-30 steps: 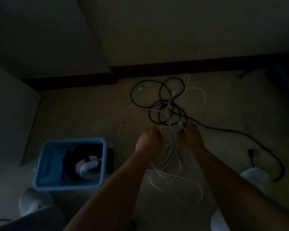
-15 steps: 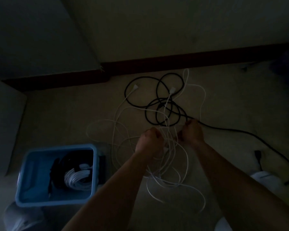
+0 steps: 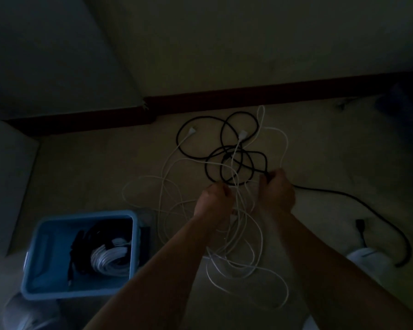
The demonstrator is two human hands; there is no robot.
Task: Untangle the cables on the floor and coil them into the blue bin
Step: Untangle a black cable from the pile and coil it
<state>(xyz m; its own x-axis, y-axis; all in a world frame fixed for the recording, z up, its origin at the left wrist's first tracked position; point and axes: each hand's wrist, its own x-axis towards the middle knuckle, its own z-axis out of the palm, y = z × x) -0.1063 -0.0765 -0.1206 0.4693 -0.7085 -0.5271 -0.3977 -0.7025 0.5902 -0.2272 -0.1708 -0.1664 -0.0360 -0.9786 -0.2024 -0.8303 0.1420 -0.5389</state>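
The hands are drawing slightly apart, left hand [image 3: 212,201] clutching white cables [image 3: 239,225], right hand [image 3: 275,191] gripping the black cable [image 3: 339,193], likely cinching the loops just beyond them.

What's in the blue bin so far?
A coiled white cable lies in the blue bin, beside a black cable bundle. The bin floor under them is covered; too dark to count the black cables.

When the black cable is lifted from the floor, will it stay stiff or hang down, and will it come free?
Probably floppy: the black cable lies in loose, soft curves. It will likely drag the white cables along, since they cross through its loops. Its long tail may trail behind.
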